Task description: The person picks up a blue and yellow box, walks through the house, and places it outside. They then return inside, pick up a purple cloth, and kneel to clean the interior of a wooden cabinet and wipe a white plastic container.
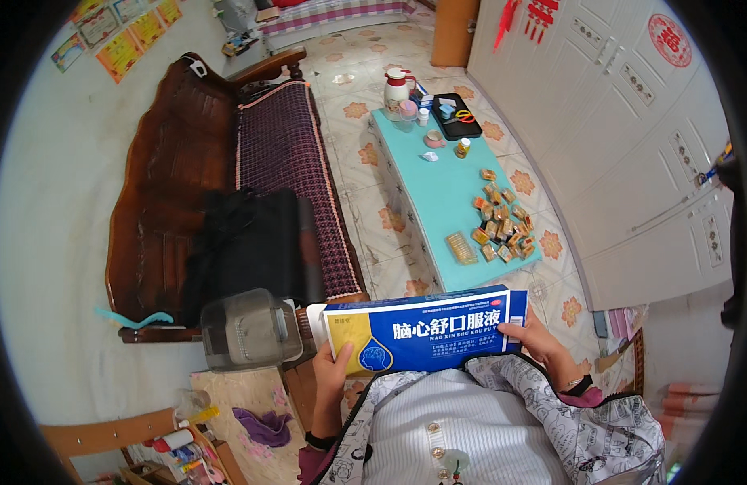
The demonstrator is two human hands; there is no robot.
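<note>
A flat blue and yellow cardboard medicine box [419, 333] is held level in front of my body. My left hand [334, 370] grips its left end, thumb on the front face, beside a raised white end flap. Around the right end, my right hand [534, 336] closes with its thumb on the front; a blue flap sticks out there. Beyond the box stands a low table with a turquoise top [409, 182]. On its near right part lies a pile of small wrapped packets [500, 227], and beside them a clear tray of ampoules [462, 248].
On the table's far part are a thermos jug [397, 94], a pink cup [434, 139], a small bottle [462, 148] and a black tray [449, 130] with scissors [461, 117]. A wooden sofa [149, 212] stands left, with a grey plastic bin [246, 333] near its end.
</note>
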